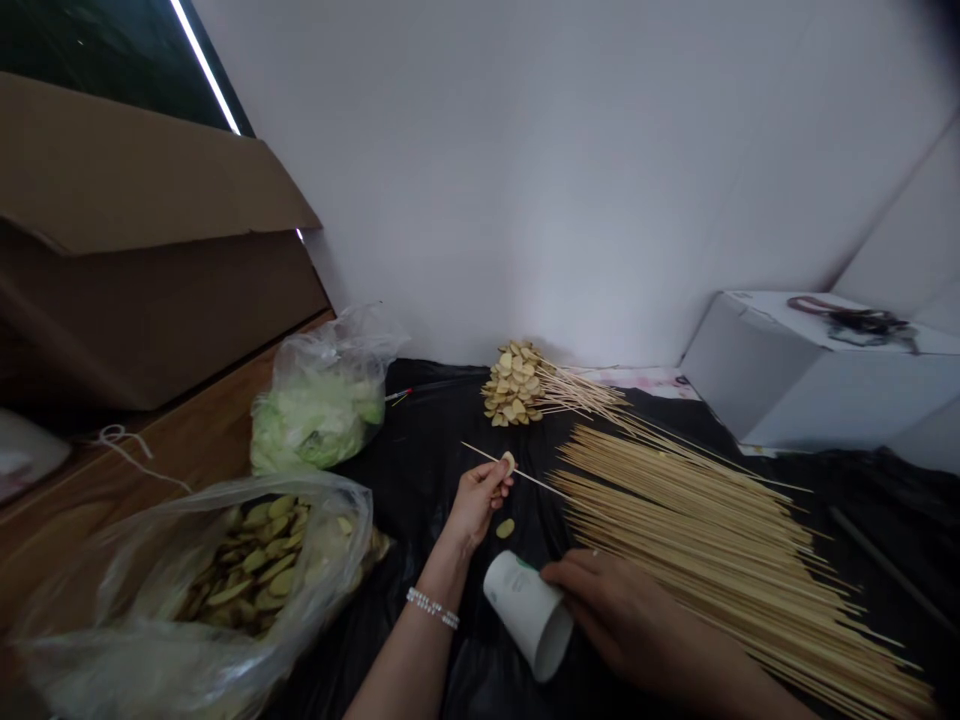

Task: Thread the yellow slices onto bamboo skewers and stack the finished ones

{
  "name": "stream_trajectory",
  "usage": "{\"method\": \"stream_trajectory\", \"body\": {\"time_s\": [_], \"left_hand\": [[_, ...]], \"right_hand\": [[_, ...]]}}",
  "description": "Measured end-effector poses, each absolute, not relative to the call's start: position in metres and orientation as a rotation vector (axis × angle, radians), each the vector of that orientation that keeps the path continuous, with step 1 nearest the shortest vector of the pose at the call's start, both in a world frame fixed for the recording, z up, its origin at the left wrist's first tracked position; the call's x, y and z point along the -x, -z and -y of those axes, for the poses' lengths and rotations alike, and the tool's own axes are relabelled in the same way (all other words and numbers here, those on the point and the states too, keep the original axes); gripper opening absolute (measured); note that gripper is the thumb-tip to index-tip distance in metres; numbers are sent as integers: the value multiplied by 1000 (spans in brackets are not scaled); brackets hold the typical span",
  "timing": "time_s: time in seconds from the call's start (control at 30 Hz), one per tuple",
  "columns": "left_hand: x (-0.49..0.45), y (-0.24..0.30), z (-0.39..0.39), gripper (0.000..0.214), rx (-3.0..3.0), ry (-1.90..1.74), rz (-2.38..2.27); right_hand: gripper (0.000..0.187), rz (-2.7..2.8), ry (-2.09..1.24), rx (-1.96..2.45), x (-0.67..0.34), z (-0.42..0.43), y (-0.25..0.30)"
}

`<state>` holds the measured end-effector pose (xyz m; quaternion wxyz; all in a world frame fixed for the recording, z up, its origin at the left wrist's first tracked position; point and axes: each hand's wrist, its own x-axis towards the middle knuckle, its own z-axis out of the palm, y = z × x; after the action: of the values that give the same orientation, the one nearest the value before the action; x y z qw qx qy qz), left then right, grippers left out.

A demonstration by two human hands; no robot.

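My left hand (480, 498) pinches a potato slice (509, 462) that sits on a thin wooden skewer (540, 483). The skewer's tip sticks out past the fingers on the left, and its other end reaches the skewer pile. Just below lies a loose potato slice (505, 528) on the black plastic sheet (427, 440). At the lower middle my right hand (622, 605) has its fingers closed at the side of a white paper cup (529, 610). The cup is tilted, its mouth facing lower right; part of the grip is hidden.
Many bare skewers (697, 540) spread on the right. Behind my hands lies a bunch of potato-slice skewers (516, 385). Left are an open bag of potato slices (262, 560), a bag of pale green leaves (319, 410) and a cardboard box (150, 290). A white box (802, 380) stands far right.
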<state>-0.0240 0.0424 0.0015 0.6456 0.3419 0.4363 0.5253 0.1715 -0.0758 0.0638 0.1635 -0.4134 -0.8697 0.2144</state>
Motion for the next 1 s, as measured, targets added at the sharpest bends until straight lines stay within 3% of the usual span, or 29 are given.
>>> {"method": "stream_trajectory", "body": {"time_s": [0.27, 0.53, 0.77, 0.87, 1.0], "left_hand": [[27, -3, -41, 40, -754, -1210, -963], [27, -3, -41, 41, -738, -1218, -956], [24, 2, -42, 41, -783, -1199, -962], [24, 4, -43, 40, -820, -1188, -970], [23, 3, -41, 39, -854, -1165, -972]], "right_hand": [[18, 2424, -585, 1204, -145, 43, -85], [19, 2332, -579, 1206, -142, 28, -74], [22, 2254, 5, 1369, -155, -2, -43], [16, 2325, 87, 1397, -144, -6, -24], [23, 2292, 23, 1416, -135, -8, -11]]}}
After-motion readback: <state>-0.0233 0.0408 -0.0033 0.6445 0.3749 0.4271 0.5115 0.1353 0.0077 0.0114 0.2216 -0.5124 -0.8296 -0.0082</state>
